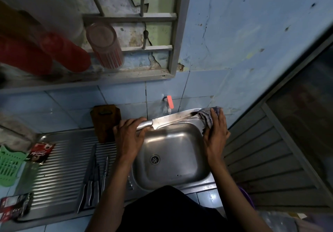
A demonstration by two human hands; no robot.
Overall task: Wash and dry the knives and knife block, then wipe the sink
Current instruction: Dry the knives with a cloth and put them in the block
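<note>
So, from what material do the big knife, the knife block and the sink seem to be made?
Big knife: looks like all steel, shiny blade and handle reflecting light. Knife block: probably wood, dark brown and matte, though it is dim there. Sink: likely stainless steel, brushed grey with soft reflections.

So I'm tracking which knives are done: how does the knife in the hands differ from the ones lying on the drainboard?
The held knife is raised over the sink, gripped at its handle by the left hand, while the right hand wraps a cloth round its tip. The drainboard knives lie flat, untouched, side by side. The held blade looks broader. All have metal handles.
</note>
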